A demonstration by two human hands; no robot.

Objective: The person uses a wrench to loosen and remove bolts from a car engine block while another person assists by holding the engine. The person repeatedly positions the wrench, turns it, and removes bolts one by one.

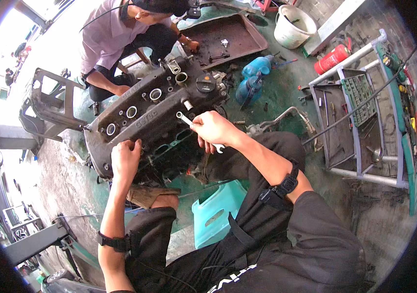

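A combination wrench [185,120] is gripped in my right hand [214,129]. Its ring end points at the engine near a short pale metal post [188,105], and the open end sticks out below my fingers. The dark, greasy engine [123,122] lies in front of me, with several round holes along its top cover and a black oil cap [206,83] at the far right. My left hand [126,158] is closed with curled fingers against the engine's near left edge; what it pinches, if anything, is hidden.
Across the engine a person [103,46] crouches, one hand in a brown tray [237,36]. Blue plastic bottles [250,88], a white bucket [291,31], a red fire extinguisher [333,59] and a tool cart [347,112] stand right. A turquoise stool [208,234] is between my legs.
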